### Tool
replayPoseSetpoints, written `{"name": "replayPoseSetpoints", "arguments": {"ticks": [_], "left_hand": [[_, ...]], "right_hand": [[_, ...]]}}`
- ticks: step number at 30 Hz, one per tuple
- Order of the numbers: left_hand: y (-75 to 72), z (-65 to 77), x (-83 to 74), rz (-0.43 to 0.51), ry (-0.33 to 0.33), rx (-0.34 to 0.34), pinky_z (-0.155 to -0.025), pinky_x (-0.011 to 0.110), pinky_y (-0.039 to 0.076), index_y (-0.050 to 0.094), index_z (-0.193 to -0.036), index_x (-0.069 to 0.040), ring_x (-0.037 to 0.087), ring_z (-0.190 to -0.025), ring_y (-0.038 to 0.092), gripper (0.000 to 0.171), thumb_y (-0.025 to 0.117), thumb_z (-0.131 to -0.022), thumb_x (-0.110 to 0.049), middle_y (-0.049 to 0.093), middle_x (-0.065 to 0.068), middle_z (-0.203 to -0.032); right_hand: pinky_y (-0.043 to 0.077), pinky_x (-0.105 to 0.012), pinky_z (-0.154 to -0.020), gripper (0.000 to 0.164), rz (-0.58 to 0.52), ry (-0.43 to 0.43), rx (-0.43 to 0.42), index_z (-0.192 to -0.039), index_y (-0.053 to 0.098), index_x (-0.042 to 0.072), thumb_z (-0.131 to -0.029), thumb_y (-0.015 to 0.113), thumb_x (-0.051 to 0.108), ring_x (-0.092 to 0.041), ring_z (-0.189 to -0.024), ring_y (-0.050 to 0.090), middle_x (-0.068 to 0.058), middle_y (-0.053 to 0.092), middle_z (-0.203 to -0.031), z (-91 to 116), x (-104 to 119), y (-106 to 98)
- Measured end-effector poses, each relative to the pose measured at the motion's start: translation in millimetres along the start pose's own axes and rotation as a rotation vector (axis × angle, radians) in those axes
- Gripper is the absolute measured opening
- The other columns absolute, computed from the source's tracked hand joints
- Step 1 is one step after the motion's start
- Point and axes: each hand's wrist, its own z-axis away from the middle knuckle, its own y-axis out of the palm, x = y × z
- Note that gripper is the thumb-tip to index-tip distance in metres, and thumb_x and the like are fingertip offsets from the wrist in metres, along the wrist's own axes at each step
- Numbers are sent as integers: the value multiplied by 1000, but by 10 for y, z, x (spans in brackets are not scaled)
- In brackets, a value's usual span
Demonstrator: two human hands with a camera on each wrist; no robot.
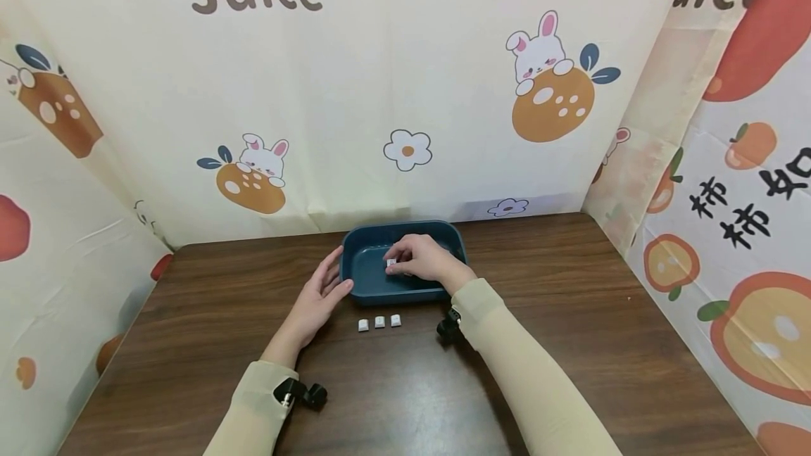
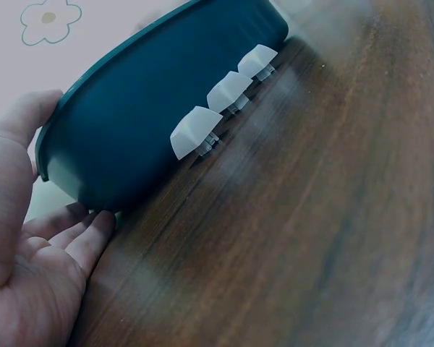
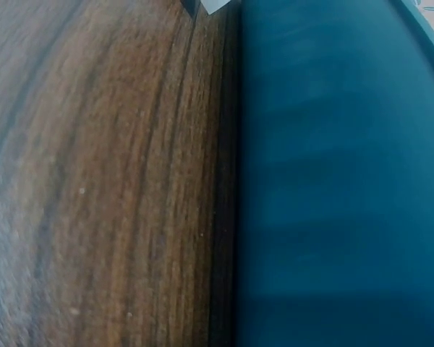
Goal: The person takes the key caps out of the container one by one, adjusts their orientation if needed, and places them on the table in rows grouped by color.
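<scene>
In the head view my right hand (image 1: 423, 257) reaches inside the dark teal tray (image 1: 380, 298). Its thumb and fingers pinch a small white keycap (image 1: 391, 262) over the tray's floor. My left hand (image 1: 319, 296) rests against the tray's left end, fingers fairly straight. The left wrist view has the thumb near the rim and the other fingertips low by the base. In front of the tray, three white keycaps stand in a row: a left one (image 1: 363, 325), a middle one (image 1: 379, 321) and a right one (image 1: 395, 320). Their stems point down.
Everything stands on a dark wooden table (image 1: 557, 343). A printed curtain (image 1: 342, 90) hangs behind its back edge, with more cloth along both sides. The right wrist view is mostly filled by the tray's outer wall (image 3: 333, 181) and the wood beside it.
</scene>
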Motion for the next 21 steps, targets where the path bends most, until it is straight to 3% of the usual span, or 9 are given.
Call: {"name": "replayPoseSetpoints", "arguments": {"ticks": [14, 21], "left_hand": [[-5, 9, 1, 14, -7, 2, -124, 47, 35, 29, -174, -31, 35, -160, 38, 73, 68, -111, -28, 39, 16, -174], [-1, 14, -6, 11, -10, -3, -125, 47, 35, 30, -173, -32, 35, -160, 39, 74, 69, -111, -30, 40, 16, -173]], "right_hand": [[60, -31, -75, 24, -30, -33, -5, -123, 81, 14, -103, 80, 26, -14, -78, 68, 6, 74, -99, -7, -3, 1], [61, -29, -77, 21, -31, -44, -16, -121, 80, 14, -102, 81, 24, -12, -84, 68, 6, 75, -102, -2, -16, 11]]}}
